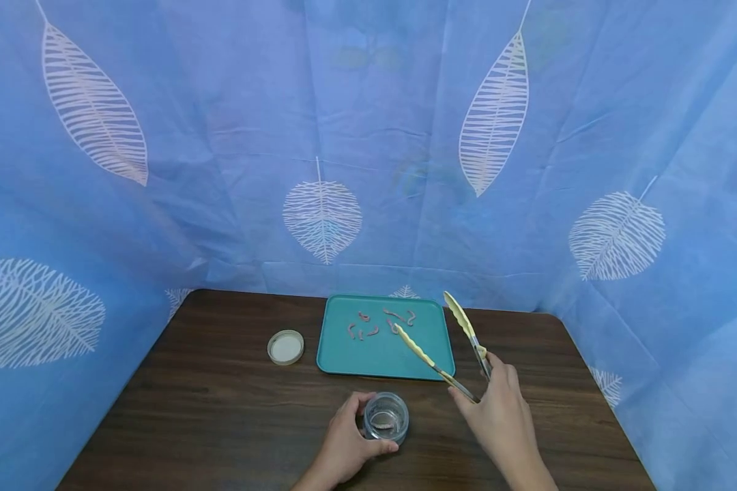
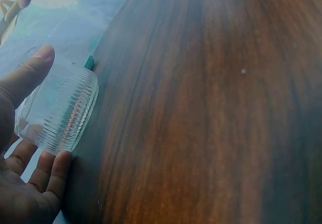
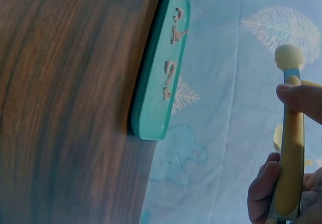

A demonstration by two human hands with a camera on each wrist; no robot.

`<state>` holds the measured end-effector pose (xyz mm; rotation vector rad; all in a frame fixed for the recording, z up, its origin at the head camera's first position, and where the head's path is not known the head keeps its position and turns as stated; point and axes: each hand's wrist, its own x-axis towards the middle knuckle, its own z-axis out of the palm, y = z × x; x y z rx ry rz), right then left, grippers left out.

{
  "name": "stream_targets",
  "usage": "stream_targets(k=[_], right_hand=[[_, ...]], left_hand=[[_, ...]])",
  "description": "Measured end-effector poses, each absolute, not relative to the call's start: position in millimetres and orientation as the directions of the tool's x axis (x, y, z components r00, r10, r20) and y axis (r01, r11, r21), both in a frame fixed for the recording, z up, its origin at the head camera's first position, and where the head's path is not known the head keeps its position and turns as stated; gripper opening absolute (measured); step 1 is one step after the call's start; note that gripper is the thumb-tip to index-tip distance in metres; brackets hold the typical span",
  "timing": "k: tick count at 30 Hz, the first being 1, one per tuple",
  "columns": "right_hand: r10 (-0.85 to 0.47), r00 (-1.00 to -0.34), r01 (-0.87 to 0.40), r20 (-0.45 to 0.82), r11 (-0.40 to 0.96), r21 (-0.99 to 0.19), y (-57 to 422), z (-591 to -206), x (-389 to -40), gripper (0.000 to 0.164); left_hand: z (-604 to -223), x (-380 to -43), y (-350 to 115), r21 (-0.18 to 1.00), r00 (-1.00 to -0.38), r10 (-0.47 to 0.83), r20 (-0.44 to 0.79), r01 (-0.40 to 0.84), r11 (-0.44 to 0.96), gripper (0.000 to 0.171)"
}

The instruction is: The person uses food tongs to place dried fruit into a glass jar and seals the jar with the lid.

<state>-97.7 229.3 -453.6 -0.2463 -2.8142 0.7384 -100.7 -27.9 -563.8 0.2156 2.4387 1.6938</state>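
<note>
My left hand (image 1: 346, 440) grips a clear, ribbed jar (image 1: 405, 417), thumb on one side and fingers on the other. A thin pale strip lies inside at the bottom. My right hand (image 1: 503, 409) holds a pair of tongs (image 1: 462, 318) with yellow handles and scalloped yellow tips, spread wide apart. One tip hangs over the right part of the teal tray (image 1: 374, 359), near the pink worm-like pieces; the other is past the tray's right edge. In the right wrist view the thumb presses the yellow handle (image 3: 291, 173) of the tongs.
Several small pink worm-like pieces (image 1: 373, 331) are scattered over the tray's back half. A round, pale lid (image 1: 285, 348) lies left of the tray on the dark wooden table (image 1: 221, 409). Blue leaf-patterned cloth (image 1: 399, 225) hangs behind and along both sides.
</note>
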Motion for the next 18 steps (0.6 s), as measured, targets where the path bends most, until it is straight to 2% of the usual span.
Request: stream_targets(k=[10,18], right_hand=[[0.199,-0.976,0.127,0.089,0.849,-0.513,233,-465,-119,0.091],[0.173,-0.984,0.130,0.042,0.858,-0.497,239,-489,-143,0.093]], left_hand=[[-562,-100,-28,0.937,-0.978,0.201,-0.062,0.013,0.350,0.084],[-562,-101,-27,0.926,-0.978,0.196,-0.067,0.012,0.378,0.085]])
